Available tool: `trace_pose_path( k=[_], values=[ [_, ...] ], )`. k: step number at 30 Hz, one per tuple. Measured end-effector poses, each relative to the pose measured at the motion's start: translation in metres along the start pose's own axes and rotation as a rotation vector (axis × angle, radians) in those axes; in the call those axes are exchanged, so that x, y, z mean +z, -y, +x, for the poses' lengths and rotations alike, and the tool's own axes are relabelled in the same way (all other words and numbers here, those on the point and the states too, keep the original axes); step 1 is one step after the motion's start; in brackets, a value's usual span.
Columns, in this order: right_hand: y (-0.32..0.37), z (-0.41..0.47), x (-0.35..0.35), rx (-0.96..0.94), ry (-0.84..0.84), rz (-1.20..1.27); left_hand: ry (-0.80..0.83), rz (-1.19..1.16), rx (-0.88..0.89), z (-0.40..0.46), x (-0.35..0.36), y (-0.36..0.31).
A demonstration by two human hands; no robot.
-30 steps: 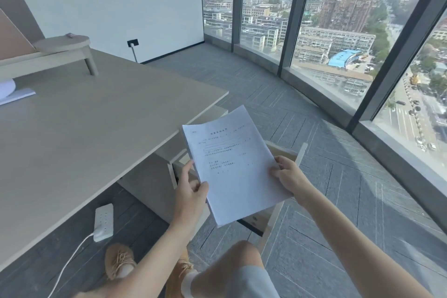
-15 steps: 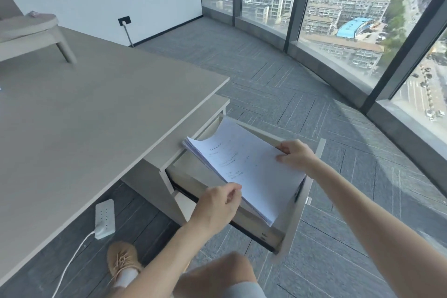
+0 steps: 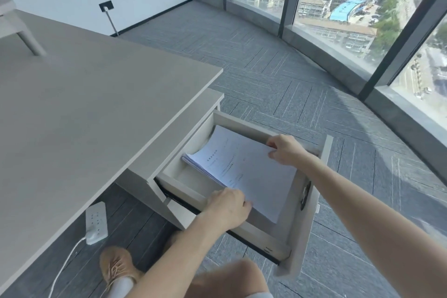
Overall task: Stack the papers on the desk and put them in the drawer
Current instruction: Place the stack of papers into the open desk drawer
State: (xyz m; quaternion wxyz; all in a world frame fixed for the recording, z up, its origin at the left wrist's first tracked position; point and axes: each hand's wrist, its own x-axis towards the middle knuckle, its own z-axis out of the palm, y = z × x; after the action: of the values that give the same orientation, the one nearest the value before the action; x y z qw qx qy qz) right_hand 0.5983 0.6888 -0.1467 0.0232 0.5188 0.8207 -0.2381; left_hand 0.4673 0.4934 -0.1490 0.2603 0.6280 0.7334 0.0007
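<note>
Thin white paper stack [image 3: 244,169], printed text too small to read, now sits lower, inside the open pale laminate drawer [image 3: 304,232] vs 0.5 s ago. Left hand [image 3: 227,208] curled, pinching near edge; right hand [image 3: 285,150] curled, gripping far edge. Matte grey desk [image 3: 84,116] left of both hands.

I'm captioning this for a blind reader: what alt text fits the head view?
Both hands, left and right, lower a paper stack into an open drawer beside a bare desk. A power strip lies on the floor; big windows show a city.
</note>
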Motion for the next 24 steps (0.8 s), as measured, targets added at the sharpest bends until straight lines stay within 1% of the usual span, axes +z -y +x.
trace_pose_path(
  k=[4, 11, 15, 19, 24],
  values=[
    [-0.001, 0.007, 0.010, -0.018, 0.021, -0.100, 0.036, 0.078, -0.011, 0.008, 0.006, 0.000],
    [-0.002, 0.006, 0.017, 0.014, 0.039, -0.118, 0.253, 0.132, -0.042, 0.020, 0.002, -0.001],
    [0.005, -0.008, 0.021, 0.022, 0.107, -0.185, 0.304, 0.251, -0.027, 0.021, -0.006, -0.004],
    [0.012, -0.022, 0.020, -0.024, 0.032, -0.243, 0.255, 0.289, -0.018, 0.012, -0.014, -0.005],
    [0.014, -0.048, 0.007, -0.085, -0.117, -0.122, 0.038, 0.219, -0.006, -0.002, -0.041, 0.006]
  ],
)
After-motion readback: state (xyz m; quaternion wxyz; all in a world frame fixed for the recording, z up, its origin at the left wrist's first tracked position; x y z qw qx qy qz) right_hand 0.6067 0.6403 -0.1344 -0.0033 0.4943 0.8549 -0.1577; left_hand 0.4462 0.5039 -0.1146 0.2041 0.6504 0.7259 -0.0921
